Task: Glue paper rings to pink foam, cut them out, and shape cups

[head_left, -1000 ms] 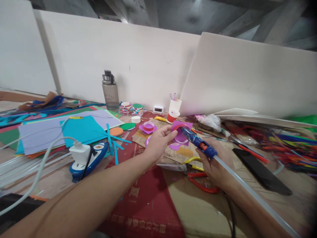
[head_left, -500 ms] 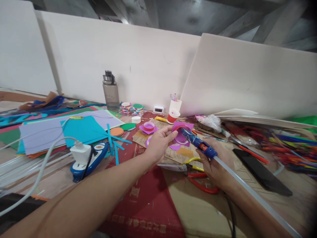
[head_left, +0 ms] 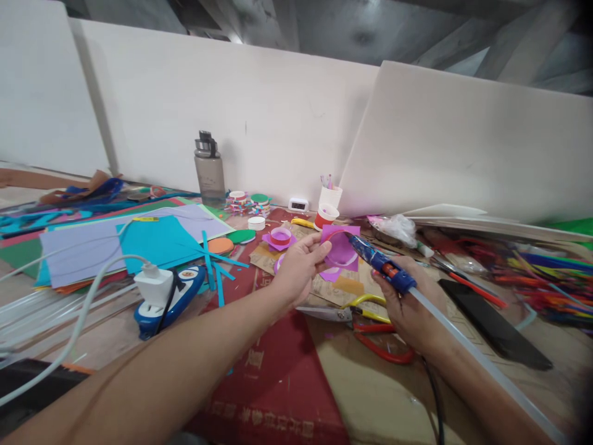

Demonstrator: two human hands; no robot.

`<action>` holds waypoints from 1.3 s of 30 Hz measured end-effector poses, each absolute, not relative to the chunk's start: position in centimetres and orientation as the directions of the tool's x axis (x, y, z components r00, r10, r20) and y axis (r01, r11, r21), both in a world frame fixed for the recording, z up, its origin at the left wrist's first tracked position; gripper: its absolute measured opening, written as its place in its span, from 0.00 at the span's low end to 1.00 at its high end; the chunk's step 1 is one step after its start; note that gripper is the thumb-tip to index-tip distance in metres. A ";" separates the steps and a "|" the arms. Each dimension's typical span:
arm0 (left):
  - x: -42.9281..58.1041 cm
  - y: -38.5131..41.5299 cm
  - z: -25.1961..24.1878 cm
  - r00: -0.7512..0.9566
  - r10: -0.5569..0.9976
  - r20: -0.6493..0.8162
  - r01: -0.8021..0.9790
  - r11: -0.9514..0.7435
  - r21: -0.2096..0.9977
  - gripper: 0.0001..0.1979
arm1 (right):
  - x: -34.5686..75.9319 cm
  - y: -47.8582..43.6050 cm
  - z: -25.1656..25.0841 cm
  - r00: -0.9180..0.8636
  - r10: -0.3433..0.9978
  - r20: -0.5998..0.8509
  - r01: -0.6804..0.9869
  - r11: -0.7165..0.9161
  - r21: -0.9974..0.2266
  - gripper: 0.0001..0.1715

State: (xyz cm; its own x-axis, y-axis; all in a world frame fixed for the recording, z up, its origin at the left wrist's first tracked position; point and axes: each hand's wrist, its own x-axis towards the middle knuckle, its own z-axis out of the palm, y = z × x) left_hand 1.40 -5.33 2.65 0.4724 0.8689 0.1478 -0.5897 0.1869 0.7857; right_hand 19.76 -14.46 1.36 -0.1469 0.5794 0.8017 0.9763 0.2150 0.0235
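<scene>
Treat purple paper (head_left: 343,250) at 12 o'clock, pinched in the left hand (head_left: 303,266), as probably light and easily creased, gripping its 9 o'clock edge, with the glue gun (head_left: 380,264) clasped in the right hand (head_left: 416,303).

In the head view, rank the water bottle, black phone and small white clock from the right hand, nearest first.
From the right hand:
1. Black phone: just to its right.
2. Small white clock: ahead and left, by the white board.
3. Water bottle: also by the board, farther left.
</scene>
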 end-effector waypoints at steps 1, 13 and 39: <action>1.4 -5.3 2.7 0.480 0.866 0.138 -0.590 0.203 0.781 0.12 | 19.8 -14.4 1.3 -0.149 0.579 0.802 0.976 0.214 0.027 0.13; 1.6 -5.3 2.5 0.585 0.798 0.143 -0.574 0.282 0.769 0.13 | 19.3 -14.5 1.5 -0.239 0.590 0.771 0.952 0.297 0.068 0.12; 1.4 -5.0 2.5 0.613 0.772 0.166 -0.567 0.284 0.773 0.17 | 19.0 -14.7 1.9 -0.194 0.602 0.774 0.952 0.305 0.001 0.10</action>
State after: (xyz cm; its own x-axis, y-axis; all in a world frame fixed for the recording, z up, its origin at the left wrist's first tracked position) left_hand 1.43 -5.01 2.47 0.6134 0.7721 0.1662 -0.5669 0.2840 0.7733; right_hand 19.02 -14.68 1.87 -0.1936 0.6023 0.7745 0.9525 0.3045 0.0013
